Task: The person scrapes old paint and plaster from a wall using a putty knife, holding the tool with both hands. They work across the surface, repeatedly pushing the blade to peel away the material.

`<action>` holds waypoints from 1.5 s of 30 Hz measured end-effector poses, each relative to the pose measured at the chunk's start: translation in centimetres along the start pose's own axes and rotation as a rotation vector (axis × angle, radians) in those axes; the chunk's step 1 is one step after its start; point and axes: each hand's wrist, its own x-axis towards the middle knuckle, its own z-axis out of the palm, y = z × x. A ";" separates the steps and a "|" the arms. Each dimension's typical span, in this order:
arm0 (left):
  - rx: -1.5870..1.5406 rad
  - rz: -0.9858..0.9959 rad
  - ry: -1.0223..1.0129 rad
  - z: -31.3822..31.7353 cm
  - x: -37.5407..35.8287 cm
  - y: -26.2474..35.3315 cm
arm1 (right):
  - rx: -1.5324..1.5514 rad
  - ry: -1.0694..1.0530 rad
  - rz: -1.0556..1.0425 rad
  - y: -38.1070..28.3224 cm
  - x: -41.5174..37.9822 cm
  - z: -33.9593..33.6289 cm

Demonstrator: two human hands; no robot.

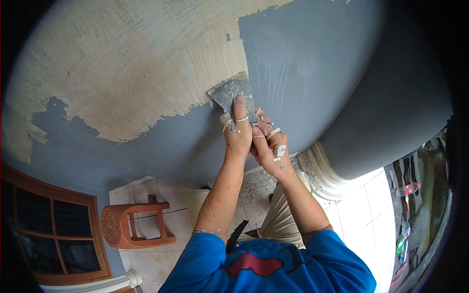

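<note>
A wide metal putty knife (228,93) lies with its blade against the wall, at the border between bare beige plaster (161,73) and blue-grey paint (303,63). My left hand (238,131) is closed around it, one digit stretched flat along the blade. Just to the right, my right hand (274,152) is closed low on the same tool; the handle is mostly hidden by both hands. White paint flakes cling to my fingers, hands and forearms.
An orange plastic stool (124,225) stands on the tiled floor (146,261) at lower left, near a wooden-framed window (53,215). A thick grey column (391,93) with a moulded white base (320,171) rises on the right. Paint debris (256,183) lies at the wall's foot.
</note>
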 end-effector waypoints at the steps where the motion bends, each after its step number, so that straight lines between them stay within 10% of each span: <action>1: 0.007 0.009 0.012 -0.2 -0.1 -0.7 | -0.009 -0.003 -0.008 0.3 0.0 -0.2; 45: -0.042 0.093 -0.007 1.3 -0.3 4.0 | -0.102 0.025 -0.152 -4.1 1.4 1.2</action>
